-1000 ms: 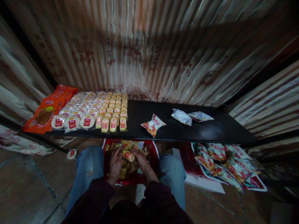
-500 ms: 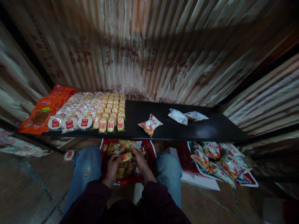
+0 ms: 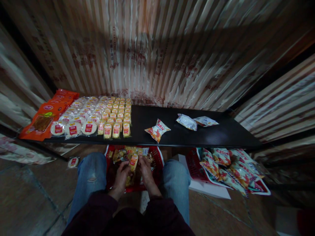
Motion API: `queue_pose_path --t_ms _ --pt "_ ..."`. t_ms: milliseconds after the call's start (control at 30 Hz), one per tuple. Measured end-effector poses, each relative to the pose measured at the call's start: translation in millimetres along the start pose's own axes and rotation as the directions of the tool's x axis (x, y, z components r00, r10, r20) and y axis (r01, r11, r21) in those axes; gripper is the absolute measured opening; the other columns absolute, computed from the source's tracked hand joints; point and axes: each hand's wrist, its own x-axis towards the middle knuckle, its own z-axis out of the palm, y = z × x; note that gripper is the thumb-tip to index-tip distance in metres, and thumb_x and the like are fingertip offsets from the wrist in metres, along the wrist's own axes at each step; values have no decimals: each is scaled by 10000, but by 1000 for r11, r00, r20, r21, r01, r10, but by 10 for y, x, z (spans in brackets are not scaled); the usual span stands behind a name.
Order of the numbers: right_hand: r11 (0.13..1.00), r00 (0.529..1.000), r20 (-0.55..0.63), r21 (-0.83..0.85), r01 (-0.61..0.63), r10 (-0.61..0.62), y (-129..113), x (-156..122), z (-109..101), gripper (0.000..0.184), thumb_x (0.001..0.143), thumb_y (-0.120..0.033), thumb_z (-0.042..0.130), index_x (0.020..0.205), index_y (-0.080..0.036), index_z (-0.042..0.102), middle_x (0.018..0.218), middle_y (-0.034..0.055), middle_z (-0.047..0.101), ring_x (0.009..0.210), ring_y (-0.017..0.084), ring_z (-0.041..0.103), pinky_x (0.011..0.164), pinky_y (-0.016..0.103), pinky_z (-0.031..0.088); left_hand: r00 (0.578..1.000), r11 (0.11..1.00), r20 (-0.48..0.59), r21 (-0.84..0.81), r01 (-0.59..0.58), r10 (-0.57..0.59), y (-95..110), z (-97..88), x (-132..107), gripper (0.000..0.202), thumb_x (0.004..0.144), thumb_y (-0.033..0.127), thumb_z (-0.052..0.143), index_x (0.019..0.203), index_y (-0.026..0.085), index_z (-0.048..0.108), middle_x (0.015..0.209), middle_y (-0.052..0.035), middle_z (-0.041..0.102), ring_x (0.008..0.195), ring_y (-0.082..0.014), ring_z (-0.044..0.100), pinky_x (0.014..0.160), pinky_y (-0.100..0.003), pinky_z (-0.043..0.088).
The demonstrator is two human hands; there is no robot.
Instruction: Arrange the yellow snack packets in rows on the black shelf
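Observation:
A small wrapped yellow snack cake (image 3: 133, 161) with a red-and-white label stands nearly upright between my hands, over a red basket (image 3: 160, 155). My left hand (image 3: 121, 176) is closed on its lower left side. My right hand (image 3: 146, 169) grips it from the right, with the fingertips partly hidden. Below my hands, more wrapped snacks (image 3: 128, 150) lie in the basket, which sits between my knees. On the black shelf (image 3: 140, 126) above, matching yellow cakes (image 3: 116, 130) stand in close rows.
Left of these are round white wrapped cakes (image 3: 89, 127) and orange packets (image 3: 40, 121). A chip bag (image 3: 157, 130) and two pale bags (image 3: 187, 121) lie on the shelf's right half. Another red basket (image 3: 194, 165) holds several bags. One round cake (image 3: 73, 162) is near the floor.
The yellow cake between my hands has turned from lying sideways to nearly upright, its label facing me. Both hands have shifted slightly. Items on the shelf have stayed put.

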Motion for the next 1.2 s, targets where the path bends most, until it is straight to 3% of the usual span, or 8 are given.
queue_pose_path --t_ms 133,267,567,767,900,1067,1200 --pt "988 993 -115 153 -22 40 41 -111 32 401 726 -509 574 987 -217 662 975 43 704 904 209 634 782 303 491 999 999 -33 -35 -29 28 -35 33 -28 372 556 348 675 870 167 593 880 -43 649 729 -152 607 609 -257 475" --pt "973 985 -159 231 -21 59 108 -185 38 409 668 -448 628 996 -208 675 1098 57 678 1032 223 602 899 328 461 996 997 -43 -13 -77 77 -55 60 -58 342 568 373 674 839 186 582 851 -24 638 744 -154 607 655 -279 487" --pt "992 992 -129 130 5 12 211 -202 33 396 718 -421 595 1048 -221 678 1122 58 673 1031 223 613 920 356 460 985 982 -28 94 -165 168 -17 70 -100 273 613 302 633 850 174 593 899 -53 640 811 -169 597 669 -261 476" --pt "990 989 -151 138 20 1 246 -204 53 398 713 -418 592 1047 -220 678 1085 65 686 983 218 631 878 346 486 988 974 -21 173 -146 152 -53 64 -72 240 636 281 601 852 178 594 914 -51 639 783 -161 592 644 -254 468" --pt "992 987 -162 120 43 -23 268 -204 69 361 718 -401 586 1015 -222 685 1069 58 690 1005 221 622 911 363 469 988 963 -47 236 -131 146 -89 59 -29 267 636 305 599 870 179 583 941 -64 634 822 -176 592 677 -277 468" --pt "988 987 -138 119 100 -83 314 -200 96 329 748 -378 595 1031 -231 677 1071 48 691 1003 209 628 928 355 464 975 939 -31 276 -204 221 -116 31 26 252 633 335 616 835 191 570 856 -40 630 814 -170 591 782 -307 454" --pt "986 986 -134 121 118 -101 315 -204 93 351 752 -386 606 1065 -240 667 1084 41 689 1005 211 631 920 355 474 982 944 -20 279 -177 190 -80 30 12 260 655 389 603 828 196 587 863 -38 637 816 -183 588 778 -313 450"
